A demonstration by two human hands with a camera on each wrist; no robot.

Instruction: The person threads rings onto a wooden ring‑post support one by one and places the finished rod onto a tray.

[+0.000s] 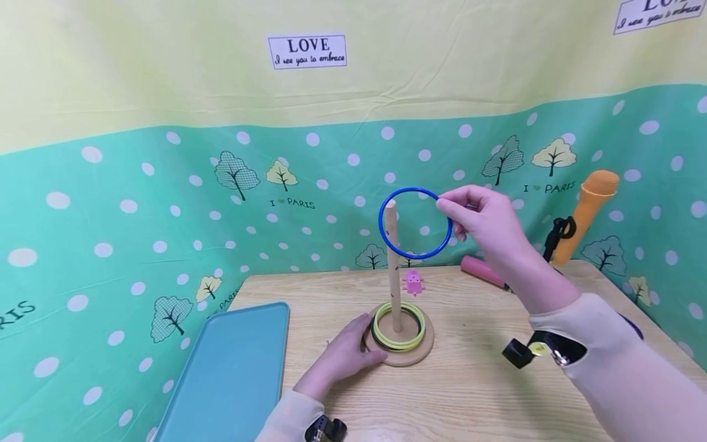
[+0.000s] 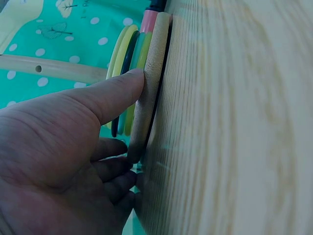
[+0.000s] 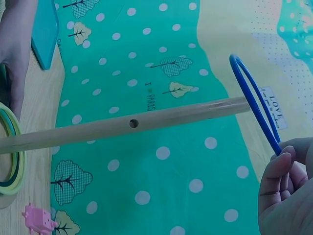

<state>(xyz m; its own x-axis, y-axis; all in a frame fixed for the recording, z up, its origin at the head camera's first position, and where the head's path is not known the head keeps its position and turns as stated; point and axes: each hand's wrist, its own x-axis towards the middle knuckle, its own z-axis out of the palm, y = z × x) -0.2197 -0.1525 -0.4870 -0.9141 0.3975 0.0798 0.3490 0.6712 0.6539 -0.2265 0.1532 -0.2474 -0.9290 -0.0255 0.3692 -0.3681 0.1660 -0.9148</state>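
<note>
My right hand (image 1: 486, 224) pinches a blue ring (image 1: 415, 189) at its right side between thumb and fingers. The ring is held up at the top of a wooden post (image 1: 394, 270); in the right wrist view (image 3: 253, 105) it overlaps the post's tip. The post rises from a round wooden base (image 1: 405, 361). Several yellow, green and dark rings (image 2: 128, 54) lie stacked around its foot. My left hand (image 1: 348, 347) holds the base's left edge, thumb on the near side and fingers curled along the far side.
A teal tray (image 1: 237, 362) lies on the table's left. Behind the post sits a small pink toy (image 1: 413, 283). A pink cylinder (image 1: 482, 271) and an orange toy microphone (image 1: 588, 212) with a black handled object (image 1: 559, 235) are at the back right. A patterned curtain (image 1: 309, 245) hangs behind.
</note>
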